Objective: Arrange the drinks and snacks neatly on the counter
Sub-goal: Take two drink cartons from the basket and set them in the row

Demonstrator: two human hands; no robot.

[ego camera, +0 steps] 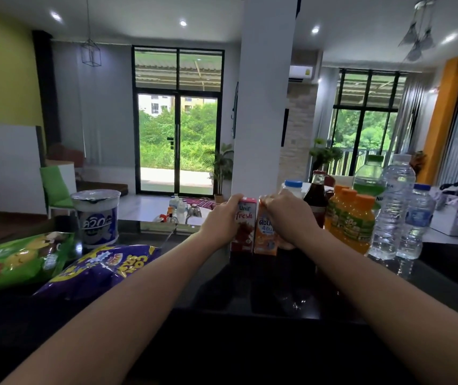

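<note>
Left of frame: a green bag (19, 259) lies flat on the black counter (250, 287), long axis running roughly left to right. Just beside it, toward lower centre, a purple bag (102, 270) lies flat, long axis slanting from lower left to upper right, its print upside down to the camera. Behind both stands a sealed cup (98, 218), upright.

Centre of frame: two cartons stand upright and side by side, apparently touching, long axes vertical, printed faces toward the camera.
- Left hand (222, 218): fingers curled over the top edge of the red carton (245, 226), gripping its left side.
- Right hand (286, 212): fingers pinch the top of the orange carton (265, 232), palm against its right side.

Right of centre: a dark bottle (316, 195) stands behind the right hand, with a white-capped bottle (293, 186) to its left, partly hidden.

Right of frame: three juice bottles (358, 226) with orange caps stand close together. A green bottle (369, 176) stands behind them. A large water bottle (394, 207) and a small water bottle (416, 220) stand next, touching or nearly so. All bottles are upright, caps up.
</note>
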